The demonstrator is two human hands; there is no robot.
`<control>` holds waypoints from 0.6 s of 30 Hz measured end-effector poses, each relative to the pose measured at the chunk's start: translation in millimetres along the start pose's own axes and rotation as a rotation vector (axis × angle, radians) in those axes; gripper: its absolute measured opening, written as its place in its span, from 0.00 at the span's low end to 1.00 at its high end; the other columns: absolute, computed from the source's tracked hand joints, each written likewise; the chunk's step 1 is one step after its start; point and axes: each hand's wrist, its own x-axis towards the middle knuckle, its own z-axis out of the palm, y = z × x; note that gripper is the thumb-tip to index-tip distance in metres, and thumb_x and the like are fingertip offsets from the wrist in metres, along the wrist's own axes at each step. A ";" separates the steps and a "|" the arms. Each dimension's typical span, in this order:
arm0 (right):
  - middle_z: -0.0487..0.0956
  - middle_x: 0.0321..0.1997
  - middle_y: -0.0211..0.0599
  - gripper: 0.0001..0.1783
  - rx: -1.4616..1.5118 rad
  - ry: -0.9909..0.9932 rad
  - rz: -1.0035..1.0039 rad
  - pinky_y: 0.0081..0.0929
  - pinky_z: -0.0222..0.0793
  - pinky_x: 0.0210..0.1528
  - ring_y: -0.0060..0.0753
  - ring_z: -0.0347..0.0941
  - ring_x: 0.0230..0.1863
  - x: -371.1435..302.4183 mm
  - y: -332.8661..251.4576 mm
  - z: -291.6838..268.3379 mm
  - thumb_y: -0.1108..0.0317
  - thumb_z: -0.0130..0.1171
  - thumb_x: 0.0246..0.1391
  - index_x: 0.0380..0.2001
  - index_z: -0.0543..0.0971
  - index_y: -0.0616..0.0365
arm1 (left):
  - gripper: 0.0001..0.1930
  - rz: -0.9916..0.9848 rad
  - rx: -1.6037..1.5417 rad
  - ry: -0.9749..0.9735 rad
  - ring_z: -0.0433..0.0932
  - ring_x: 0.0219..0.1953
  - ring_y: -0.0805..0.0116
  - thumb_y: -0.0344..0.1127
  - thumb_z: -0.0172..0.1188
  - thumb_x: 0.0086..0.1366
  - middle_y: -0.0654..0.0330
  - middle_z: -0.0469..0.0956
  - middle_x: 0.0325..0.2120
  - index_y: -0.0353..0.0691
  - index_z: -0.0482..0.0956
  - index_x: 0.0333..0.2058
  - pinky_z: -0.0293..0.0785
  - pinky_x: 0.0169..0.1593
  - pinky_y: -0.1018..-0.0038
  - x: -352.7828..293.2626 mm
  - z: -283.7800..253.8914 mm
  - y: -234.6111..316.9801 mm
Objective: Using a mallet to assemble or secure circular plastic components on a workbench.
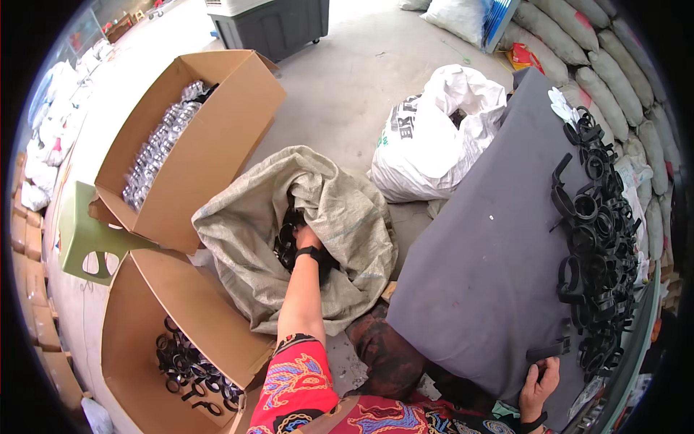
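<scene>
My left hand [307, 237] reaches into a large grey-green woven sack [347, 224], among black ring-shaped parts [286, 246]. Its fingers are mostly hidden by the sack's folds and the parts. At the lower right, my right hand [538, 387] rests on the grey-covered table [477, 275], its fingers curled in against the near edge of a flat black piece [547, 351]. Beyond that hand, a long heap of black ring-shaped parts with strap-like arms [596, 239] runs along the table's right side.
Left of the sack stand a cardboard box of black rings [134, 347] and another box [224, 108] with clear-wrapped pieces. A green stool [79, 235] is beside them. A white sack [426, 145] stands ahead, with a grey bin [275, 29] farther off. Stacked sacks [607, 87] line the right.
</scene>
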 end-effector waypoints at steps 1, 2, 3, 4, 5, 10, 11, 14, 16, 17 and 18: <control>0.65 0.30 0.39 0.10 0.008 -0.002 -0.005 0.26 0.59 0.31 0.33 0.63 0.28 0.1 -0.9 0.9 0.77 0.50 0.54 0.40 0.69 0.64 | 0.41 0.017 -0.021 -0.009 0.56 0.63 0.39 0.61 0.60 0.52 0.44 0.49 0.65 0.55 0.60 0.63 0.59 0.62 0.50 0.1 -1.1 -8.1; 0.65 0.30 0.38 0.08 0.008 -0.010 0.015 0.25 0.59 0.31 0.32 0.63 0.29 0.0 -0.3 0.4 0.76 0.50 0.54 0.38 0.69 0.64 | 0.40 0.029 -0.040 -0.017 0.55 0.63 0.38 0.59 0.61 0.52 0.44 0.46 0.66 0.57 0.61 0.63 0.59 0.63 0.51 1.2 2.3 -21.6; 0.65 0.30 0.37 0.06 0.022 -0.025 0.026 0.25 0.59 0.32 0.30 0.62 0.29 1.2 -0.1 2.2 0.76 0.50 0.55 0.37 0.68 0.63 | 0.37 0.109 0.111 0.057 0.53 0.64 0.36 0.54 0.60 0.54 0.43 0.47 0.66 0.61 0.61 0.63 0.59 0.63 0.56 8.7 5.3 -47.6; 0.65 0.30 0.37 0.06 0.026 -0.025 0.024 0.25 0.59 0.32 0.30 0.62 0.29 1.9 1.9 5.7 0.76 0.50 0.55 0.37 0.68 0.63 | 0.35 0.123 0.075 0.071 0.55 0.64 0.37 0.52 0.60 0.55 0.46 0.47 0.66 0.61 0.62 0.62 0.60 0.63 0.53 6.3 8.9 -53.8; 0.65 0.30 0.35 0.05 0.044 0.044 0.056 0.24 0.59 0.32 0.29 0.62 0.29 -1.0 5.5 7.1 0.75 0.50 0.56 0.36 0.68 0.62 | 0.31 0.061 0.059 0.135 0.58 0.62 0.38 0.50 0.59 0.56 0.47 0.49 0.65 0.60 0.66 0.60 0.62 0.60 0.51 -11.4 16.2 -30.7; 0.64 0.30 0.33 0.01 0.106 0.174 0.017 0.21 0.60 0.36 0.25 0.60 0.31 12.0 -17.4 -16.0 0.76 0.47 0.57 0.33 0.68 0.62 | 0.14 0.137 -0.054 0.566 0.75 0.44 0.48 0.36 0.56 0.54 0.48 0.77 0.42 0.39 0.80 0.38 0.71 0.44 0.48 -79.4 18.0 29.1; 0.64 0.30 0.33 0.01 0.144 0.187 -0.096 0.21 0.60 0.37 0.26 0.60 0.32 26.2 -25.0 -24.6 0.77 0.47 0.56 0.32 0.68 0.62 | 0.14 0.198 -0.195 0.444 0.76 0.44 0.47 0.35 0.55 0.54 0.46 0.78 0.41 0.36 0.80 0.38 0.71 0.45 0.50 -87.4 16.8 45.9; 0.68 0.30 0.37 0.05 0.333 0.058 -0.348 0.26 0.62 0.39 0.31 0.63 0.32 100.8 -97.8 -23.6 0.80 0.46 0.52 0.33 0.70 0.64 | 0.14 0.491 -0.613 0.200 0.76 0.47 0.46 0.35 0.52 0.58 0.40 0.78 0.40 0.32 0.77 0.39 0.70 0.50 0.59 -81.3 36.7 59.4; 0.72 0.29 0.38 0.10 0.350 -0.135 -0.578 0.27 0.64 0.31 0.34 0.69 0.29 159.5 -152.1 5.3 0.81 0.52 0.45 0.35 0.73 0.63 | 0.16 0.524 -0.621 0.013 0.75 0.47 0.45 0.38 0.53 0.60 0.41 0.78 0.41 0.32 0.76 0.41 0.70 0.50 0.60 -90.7 40.7 84.5; 0.73 0.27 0.39 0.12 0.308 -0.257 -0.687 0.29 0.65 0.28 0.37 0.71 0.26 181.3 -191.0 22.0 0.79 0.58 0.43 0.35 0.74 0.61 | 0.17 0.551 -0.678 -0.045 0.75 0.48 0.45 0.39 0.53 0.61 0.41 0.78 0.42 0.32 0.75 0.43 0.70 0.51 0.62 -82.4 45.0 75.9; 0.75 0.28 0.41 0.11 0.350 -0.515 -0.661 0.34 0.68 0.28 0.44 0.72 0.24 196.7 -223.7 42.3 0.75 0.61 0.43 0.34 0.75 0.59 | 0.19 0.585 -0.733 -0.103 0.75 0.48 0.46 0.41 0.54 0.61 0.41 0.78 0.42 0.32 0.74 0.45 0.69 0.52 0.63 -71.8 44.0 64.1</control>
